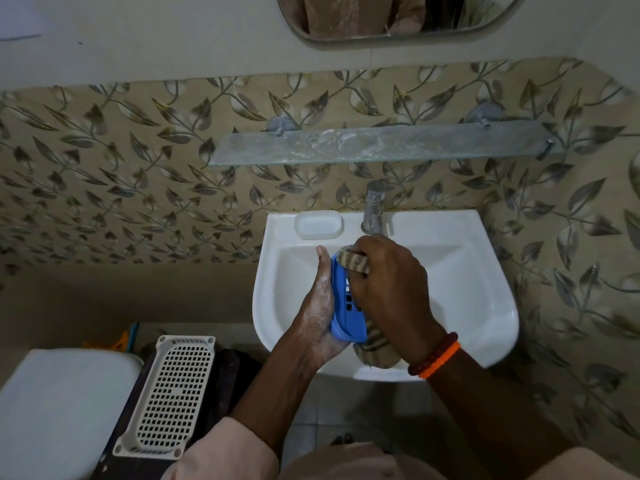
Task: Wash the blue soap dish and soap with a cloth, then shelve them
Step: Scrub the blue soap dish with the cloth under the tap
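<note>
While left hand (pixel 320 306) holds dish (pixel 346 306), cloth (pixel 355 263) pressed

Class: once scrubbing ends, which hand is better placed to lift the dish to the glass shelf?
Probably left hand: it already cradles the blue plastic soap dish; right hand grips the striped cloth.

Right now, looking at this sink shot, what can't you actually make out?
All in the head view:
- The soap: not visible anywhere; it may be hidden behind the hands.
- Blue soap dish: partly covered by the right hand and cradled by the left hand.
- Striped cloth: its middle is hidden under the right hand.
- Tap: its spout is behind the right hand, so running water cannot be told.
- Mirror: cut off by the top edge.
</note>
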